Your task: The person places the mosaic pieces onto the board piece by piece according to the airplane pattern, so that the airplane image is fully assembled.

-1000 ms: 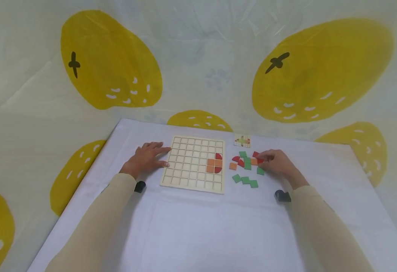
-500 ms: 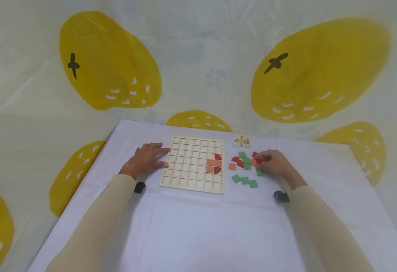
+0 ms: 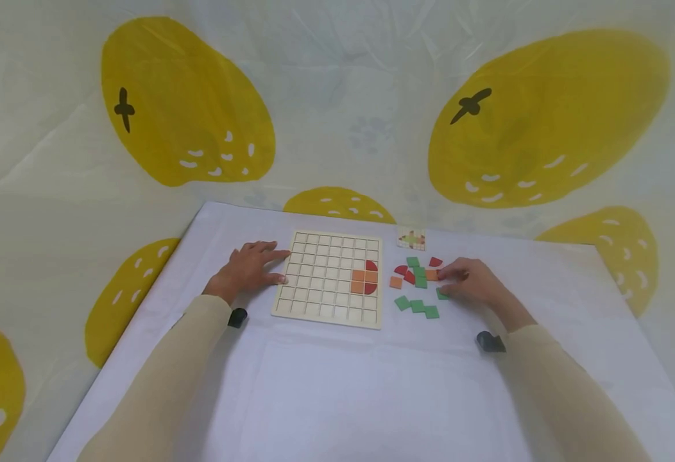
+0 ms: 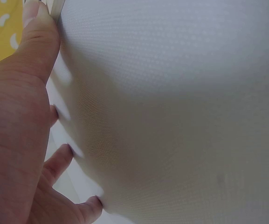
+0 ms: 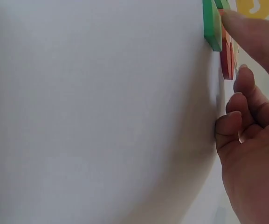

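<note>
My left hand (image 3: 247, 268) lies at the left edge of a pale wooden grid board (image 3: 314, 305), its thumb and a finger touching the rim. In the left wrist view, the other fingers of the left hand (image 4: 20, 121) are spread on the cloth. My right hand (image 3: 471, 283) is over the right side of a group of loose tiles, thumb and fingers apart. In the right wrist view, its thumb (image 5: 260, 39) is beside a green tile (image 5: 213, 28), and a fingertip is close to a red tile (image 5: 227, 60). Whether they touch cannot be told.
Two orange squares (image 3: 358, 287) and two red quarter-circles (image 3: 371, 265) sit in the board's right side. Several green squares (image 3: 417, 307), an orange square (image 3: 396, 282) and red pieces (image 3: 435, 262) lie right of it. A patterned card (image 3: 411, 239) lies behind them on the white cloth (image 3: 372, 391).
My right hand has shifted slightly right and its thumb has come lower, apart from the fingers. A red piece behind the fingertips now shows fully. The left hand keeps its place.
</note>
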### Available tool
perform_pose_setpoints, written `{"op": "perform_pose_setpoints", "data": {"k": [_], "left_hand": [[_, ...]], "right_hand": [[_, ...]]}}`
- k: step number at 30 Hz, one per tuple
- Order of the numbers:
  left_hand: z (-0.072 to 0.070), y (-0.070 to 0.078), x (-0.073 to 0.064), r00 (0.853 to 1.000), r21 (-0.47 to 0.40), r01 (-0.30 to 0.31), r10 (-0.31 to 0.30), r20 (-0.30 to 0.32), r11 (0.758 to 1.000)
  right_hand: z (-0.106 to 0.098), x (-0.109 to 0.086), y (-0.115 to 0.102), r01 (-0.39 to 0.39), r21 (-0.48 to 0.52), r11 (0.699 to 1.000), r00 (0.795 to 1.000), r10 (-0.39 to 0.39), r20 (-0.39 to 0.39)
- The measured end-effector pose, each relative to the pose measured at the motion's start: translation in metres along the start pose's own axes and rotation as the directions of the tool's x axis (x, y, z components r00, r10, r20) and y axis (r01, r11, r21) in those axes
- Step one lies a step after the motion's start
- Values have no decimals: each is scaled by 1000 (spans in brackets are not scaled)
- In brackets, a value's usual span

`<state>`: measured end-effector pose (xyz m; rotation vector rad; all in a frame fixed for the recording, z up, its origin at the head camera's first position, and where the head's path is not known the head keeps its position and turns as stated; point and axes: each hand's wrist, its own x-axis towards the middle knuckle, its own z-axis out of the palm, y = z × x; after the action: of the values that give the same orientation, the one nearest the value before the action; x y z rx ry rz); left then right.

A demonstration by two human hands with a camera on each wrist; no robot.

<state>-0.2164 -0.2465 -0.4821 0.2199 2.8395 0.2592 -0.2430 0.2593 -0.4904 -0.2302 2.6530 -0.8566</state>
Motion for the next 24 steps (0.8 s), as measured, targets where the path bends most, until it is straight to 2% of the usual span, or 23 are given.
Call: {"op": "perform_pose_setpoints", "data": {"k": [5, 11, 24], "left_hand": [[0, 0, 0, 1000, -5, 1, -1, -6, 1000], [0, 1, -1, 1000, -10, -4, 4, -8, 1000], [1, 0, 1, 1000, -7, 1, -1, -3, 1000]], "right_hand": [[-1, -5, 4, 23, -35, 999, 999, -22, 35], [-4, -6, 8, 16, -82, 997, 998, -11, 61], [-1, -14, -3, 31, -119, 992, 998, -25, 51]]}}
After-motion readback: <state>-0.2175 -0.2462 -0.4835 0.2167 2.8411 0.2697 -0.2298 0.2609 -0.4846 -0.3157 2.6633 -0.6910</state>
